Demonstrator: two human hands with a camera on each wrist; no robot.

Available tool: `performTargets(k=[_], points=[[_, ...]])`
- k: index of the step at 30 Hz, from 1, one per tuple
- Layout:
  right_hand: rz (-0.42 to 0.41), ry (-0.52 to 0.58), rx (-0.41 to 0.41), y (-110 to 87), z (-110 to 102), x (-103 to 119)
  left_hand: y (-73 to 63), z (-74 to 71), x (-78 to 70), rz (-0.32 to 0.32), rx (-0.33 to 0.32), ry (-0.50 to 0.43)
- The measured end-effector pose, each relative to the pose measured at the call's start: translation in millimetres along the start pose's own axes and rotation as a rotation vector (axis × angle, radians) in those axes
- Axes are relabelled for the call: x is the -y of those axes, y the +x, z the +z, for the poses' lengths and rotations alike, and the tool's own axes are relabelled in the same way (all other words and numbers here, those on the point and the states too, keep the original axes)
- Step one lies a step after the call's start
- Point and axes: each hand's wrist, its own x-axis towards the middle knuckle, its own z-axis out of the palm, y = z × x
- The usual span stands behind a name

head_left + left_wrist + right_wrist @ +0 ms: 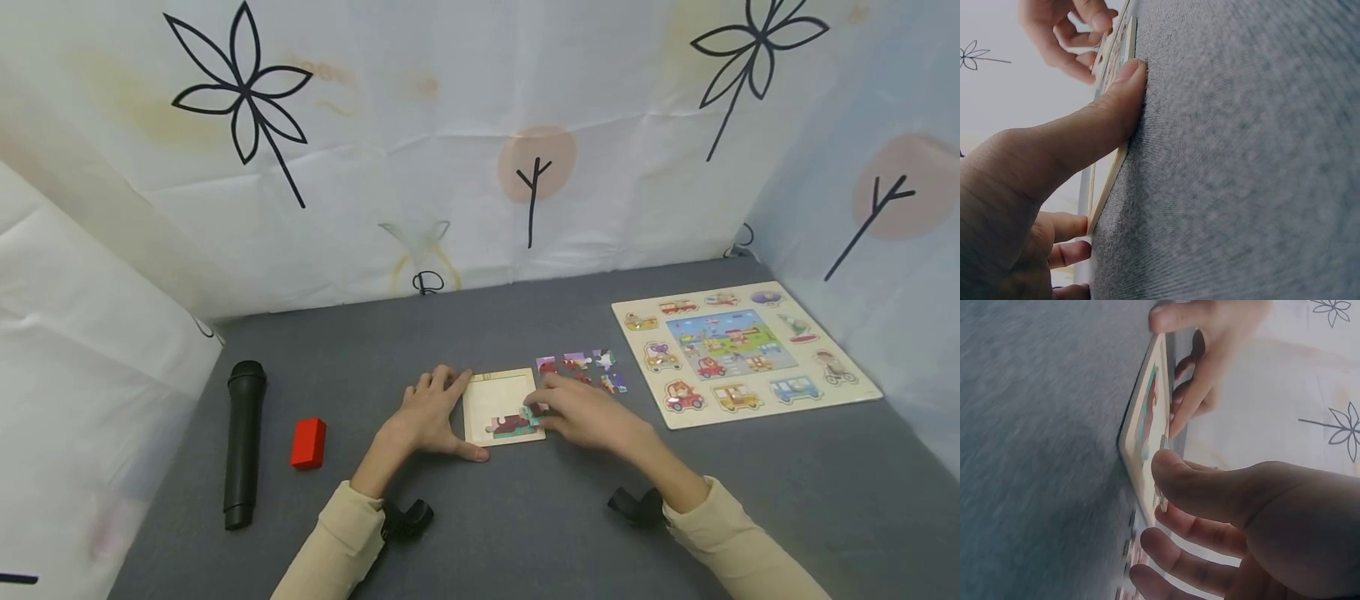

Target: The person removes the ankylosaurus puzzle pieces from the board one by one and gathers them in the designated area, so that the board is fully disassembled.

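A small square wooden puzzle tray (pixel 480 404) lies on the grey table, with several joined dark red and green pieces (pixel 512 424) along its near side. My left hand (pixel 431 417) spans the tray's left side, thumb at the near edge and fingertips at the left and far edges. Over the tray's right side, my right hand (pixel 581 410) pinches a small jigsaw piece (pixel 1163 501) between thumb and index finger. The other fingers of that hand are loosely bent. Its picture side is mostly hidden by the fingers.
Several loose jigsaw pieces (pixel 577 361) lie just beyond the right hand. A large wooden vehicle puzzle board (pixel 645 333) lies at the right. To the left are a red block (pixel 307 443) and a black microphone (pixel 244 446). A patterned white cloth (pixel 450 192) hangs behind.
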Motion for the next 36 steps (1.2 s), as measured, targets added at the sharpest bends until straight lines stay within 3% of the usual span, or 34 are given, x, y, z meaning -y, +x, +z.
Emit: performTargets(k=[22, 36], points=[[0.056, -0.012, 0.004, -18.3, -0.7, -16.7, -0.6, -0.1, 1.6, -0.002, 0.005, -0.013], [0.005, -0.038, -0.03, -19.7, 0.9, -19.7, -0.8, 0.0, 1.4, -0.002, 0.005, -0.014]])
